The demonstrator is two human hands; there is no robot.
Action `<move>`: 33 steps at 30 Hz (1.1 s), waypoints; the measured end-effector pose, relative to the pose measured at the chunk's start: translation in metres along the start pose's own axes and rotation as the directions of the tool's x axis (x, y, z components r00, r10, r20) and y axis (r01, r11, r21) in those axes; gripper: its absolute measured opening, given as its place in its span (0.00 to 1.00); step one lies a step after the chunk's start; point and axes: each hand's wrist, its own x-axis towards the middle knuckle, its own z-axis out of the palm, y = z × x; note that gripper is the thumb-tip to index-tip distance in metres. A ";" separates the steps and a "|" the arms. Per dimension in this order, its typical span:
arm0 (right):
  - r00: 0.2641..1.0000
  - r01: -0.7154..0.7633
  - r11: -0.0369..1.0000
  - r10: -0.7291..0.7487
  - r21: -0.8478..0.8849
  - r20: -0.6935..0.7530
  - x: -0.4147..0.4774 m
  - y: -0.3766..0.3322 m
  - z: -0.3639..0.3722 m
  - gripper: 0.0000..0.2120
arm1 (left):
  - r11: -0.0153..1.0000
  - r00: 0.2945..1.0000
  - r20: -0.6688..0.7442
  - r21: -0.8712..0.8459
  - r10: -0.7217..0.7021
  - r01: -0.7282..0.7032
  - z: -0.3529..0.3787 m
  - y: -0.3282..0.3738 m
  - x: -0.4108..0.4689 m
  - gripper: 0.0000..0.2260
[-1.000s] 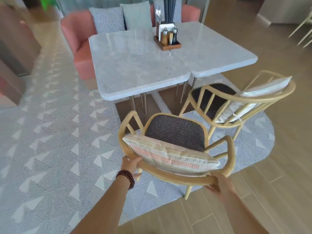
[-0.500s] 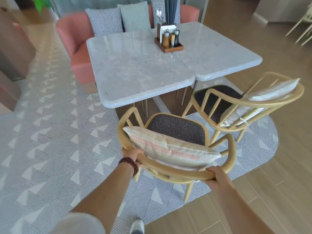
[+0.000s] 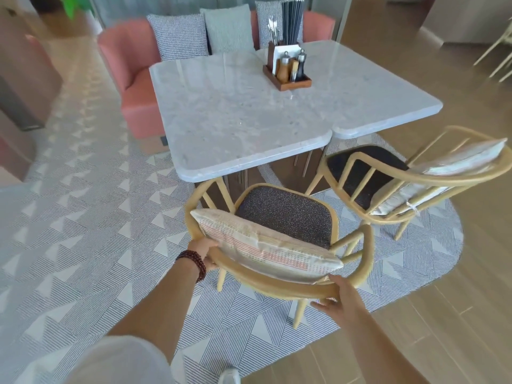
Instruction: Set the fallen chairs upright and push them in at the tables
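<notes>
Before the table (image 3: 249,120), the chair (image 3: 285,212) stands upright — seat facing it.

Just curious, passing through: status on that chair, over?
Left hand, right hand gripping back rail of near chair. Chair upright, seat not yet under table. Second chair close alongside.

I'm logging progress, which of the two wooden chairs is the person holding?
The nearer chair, with the orange-patterned cushion: left hand and right hand grip its back rail. The right-side chair is untouched.
</notes>
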 end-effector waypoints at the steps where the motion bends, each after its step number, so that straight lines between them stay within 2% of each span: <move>1: 1.000 0.000 0.998 -0.001 -0.055 -0.017 -0.004 -0.004 0.001 0.11 | 1.000 1.000 -0.003 0.011 0.012 -0.012 0.000 0.001 -0.002 0.07; 3: 0.991 0.060 0.984 -0.079 -0.167 -0.110 -0.009 -0.010 0.001 0.18 | 0.998 0.998 -0.033 0.040 0.052 -0.051 -0.001 0.002 -0.008 0.09; 6: 0.915 0.226 0.898 -0.329 -0.377 -0.234 -0.024 -0.020 0.003 0.28 | 0.979 0.981 -0.145 0.174 0.131 -0.105 -0.001 0.009 -0.020 0.11; 8: 0.847 0.374 0.796 -0.502 -0.476 -0.174 -0.035 -0.027 0.005 0.33 | 0.920 0.949 -0.194 0.356 0.248 -0.167 0.000 0.012 -0.029 0.11; 9: 0.806 0.449 0.726 -0.581 -0.521 -0.115 -0.041 -0.030 0.007 0.34 | 0.858 0.928 -0.174 0.467 0.328 -0.216 0.001 0.013 -0.034 0.11; 11: 0.727 0.563 0.584 -0.687 -0.585 0.015 -0.059 -0.032 0.012 0.28 | 0.754 0.890 -0.108 0.582 0.442 -0.304 0.004 0.012 -0.049 0.15; 12: 0.701 0.599 0.532 -0.710 -0.598 0.069 -0.066 -0.032 0.016 0.24 | 0.748 0.887 -0.061 0.566 0.458 -0.347 0.006 0.010 -0.056 0.20; 14: 0.722 0.626 0.521 -0.669 -0.580 0.179 -0.084 -0.033 0.024 0.26 | 0.846 0.899 0.035 0.326 0.436 -0.422 0.009 0.005 -0.075 0.24; 16: 0.759 0.637 0.539 -0.563 -0.551 0.326 -0.098 -0.033 0.032 0.29 | 0.890 0.897 0.134 0.130 0.421 -0.437 0.010 -0.001 -0.095 0.25; 19: 0.758 0.652 0.565 -0.466 -0.506 0.456 -0.122 -0.029 0.039 0.27 | 0.874 0.865 0.211 0.081 0.455 -0.480 0.008 -0.009 -0.125 0.26; 24: 0.719 0.679 0.562 -0.380 -0.472 0.582 -0.159 -0.012 0.043 0.26 | 0.852 0.830 0.227 0.004 0.509 -0.523 -0.004 -0.026 -0.175 0.24; 28: 0.696 0.667 0.597 -0.284 -0.447 0.659 -0.185 0.003 0.048 0.25 | 0.832 0.812 0.192 -0.049 0.551 -0.553 -0.028 -0.042 -0.211 0.23; 33: 0.604 0.719 0.539 -0.175 -0.438 0.777 -0.221 0.032 0.070 0.23 | 0.807 0.807 0.076 -0.149 0.585 -0.571 -0.079 -0.055 -0.248 0.19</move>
